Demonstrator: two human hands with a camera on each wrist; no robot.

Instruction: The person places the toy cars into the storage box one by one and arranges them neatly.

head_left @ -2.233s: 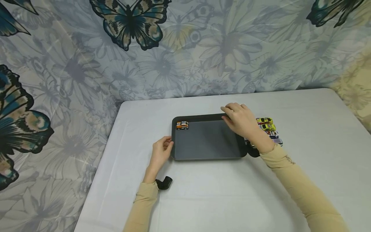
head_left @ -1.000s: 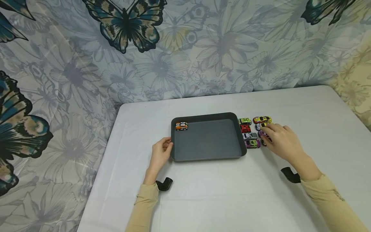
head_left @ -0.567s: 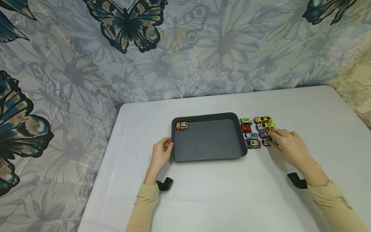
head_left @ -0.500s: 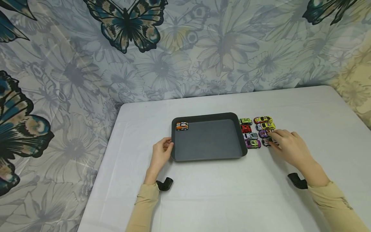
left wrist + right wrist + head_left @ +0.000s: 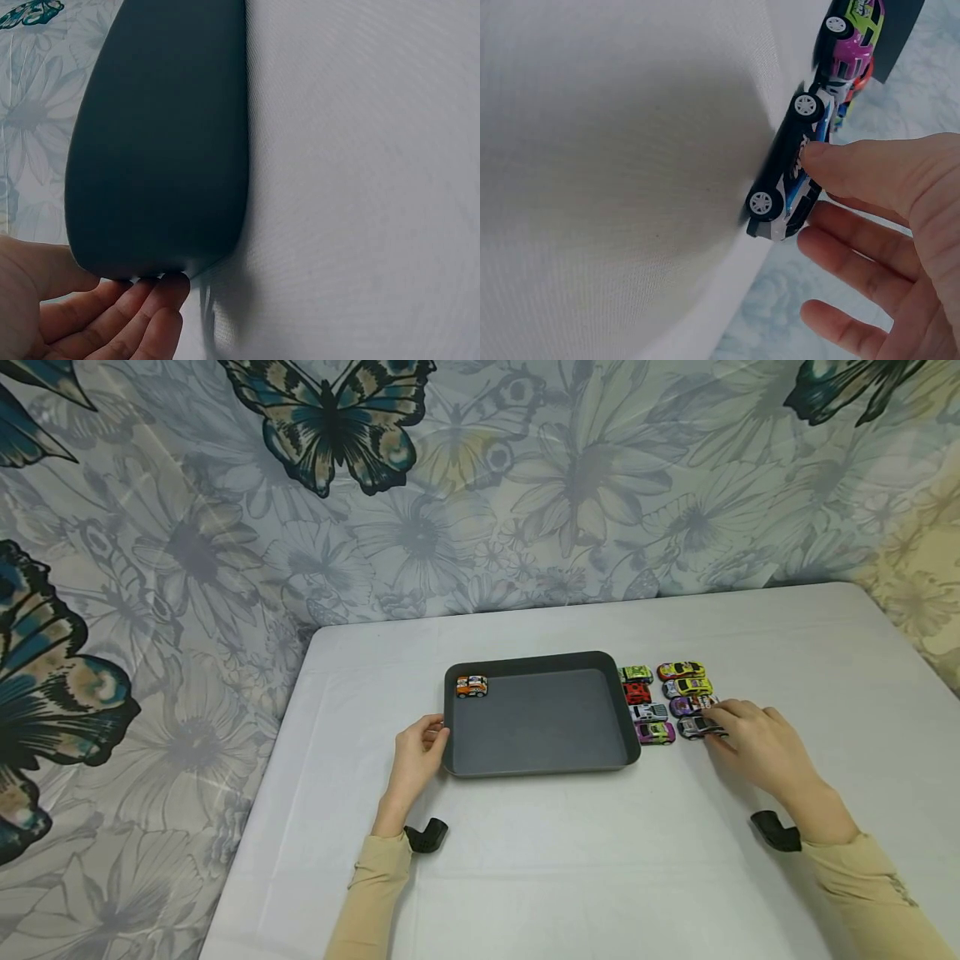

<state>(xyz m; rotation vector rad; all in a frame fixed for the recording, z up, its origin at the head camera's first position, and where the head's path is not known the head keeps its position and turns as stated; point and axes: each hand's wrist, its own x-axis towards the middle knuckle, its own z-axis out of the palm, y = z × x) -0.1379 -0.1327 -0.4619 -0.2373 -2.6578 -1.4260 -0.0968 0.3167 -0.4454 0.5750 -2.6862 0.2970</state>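
Observation:
A dark grey rectangular tray (image 5: pixel 540 722) lies on the table, with an orange toy car (image 5: pixel 472 686) inside its far left corner. My left hand (image 5: pixel 417 752) holds the tray's left edge; its curled fingers (image 5: pixel 161 296) touch the outer wall in the left wrist view. At the near end of the right-hand column of toy cars, my right hand (image 5: pixel 757 747) pinches a white-and-black toy car (image 5: pixel 789 161). In the right wrist view the thumb presses its side, and the fingertips behind it are partly hidden. That car's wheels appear to be on the table.
Two columns of toy cars stand right of the tray, including a red car (image 5: pixel 637 693), a purple-and-green car (image 5: pixel 655 732) and a yellow car (image 5: pixel 681 670). The white-covered table (image 5: pixel 525 860) meets a floral fabric wall (image 5: pixel 465 543) behind.
My right hand has moved from the tray's far right corner to the right-hand cars, then slid slightly right and nearer along the nearest one. My left hand stays on the tray.

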